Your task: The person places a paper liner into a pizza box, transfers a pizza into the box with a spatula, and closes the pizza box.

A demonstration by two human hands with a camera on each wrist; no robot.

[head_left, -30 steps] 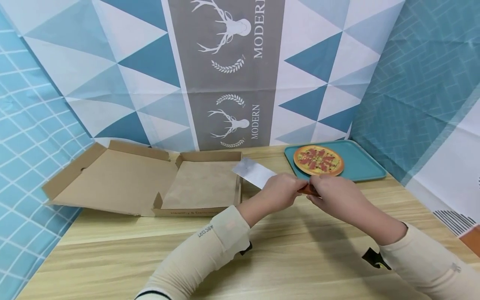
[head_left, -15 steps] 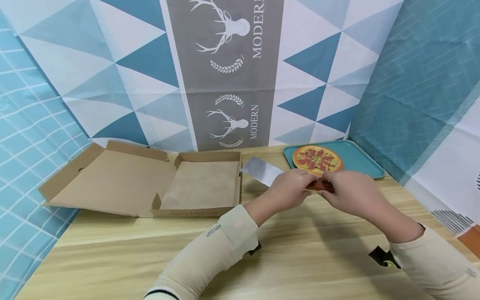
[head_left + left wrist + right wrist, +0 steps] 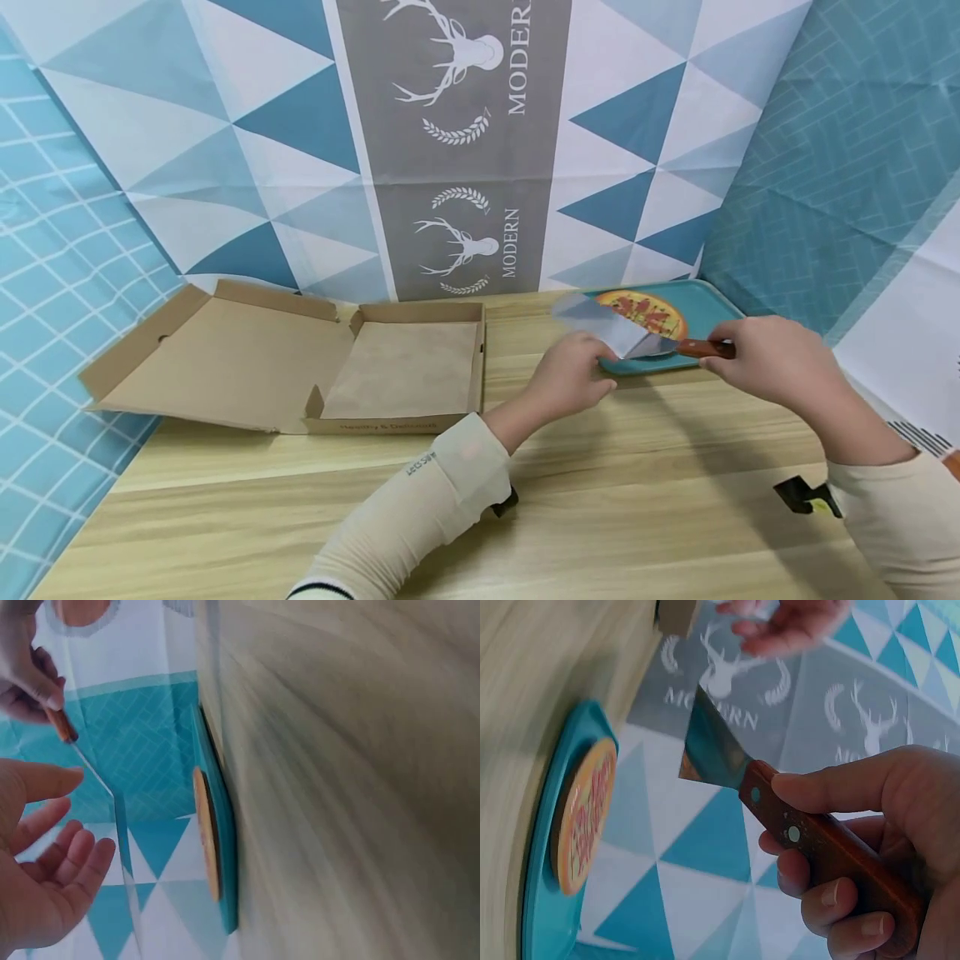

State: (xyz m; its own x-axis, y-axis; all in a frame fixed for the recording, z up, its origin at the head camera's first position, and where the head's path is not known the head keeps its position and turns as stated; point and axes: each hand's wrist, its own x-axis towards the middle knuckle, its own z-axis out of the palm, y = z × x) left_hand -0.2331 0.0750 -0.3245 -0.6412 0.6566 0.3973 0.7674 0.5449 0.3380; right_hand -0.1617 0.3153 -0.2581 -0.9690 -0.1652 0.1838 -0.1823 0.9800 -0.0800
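While my right hand (image 3: 782, 373) grasps a flat metal spatula (image 3: 810, 838) by its riveted reddish-brown wooden handle, fingers curled round and thumb on top, the blade points left, held in the air. My left hand (image 3: 561, 379) is released, fingers loosely bent, gripping nothing, near the blade (head view overlaps them, right wrist view shows them apart).

Beyond: a round flat pizza with red and yellow topping (image 3: 651, 315) lies on a teal rectangular tray with rounded corners (image 3: 708, 302), at the tray's left end. Tray sits at the far right corner of the pale wood-grain desk (image 3: 637, 508). In head view the spatula covers part of the pizza; both wrist views show blade and pizza apart.

Brown cardboard box (image 3: 405, 371): by the desk's far edge, left of the tray, lid (image 3: 240, 358) folded back toward the far left corner. Cream sleeves (image 3: 420, 492) on both my arms.
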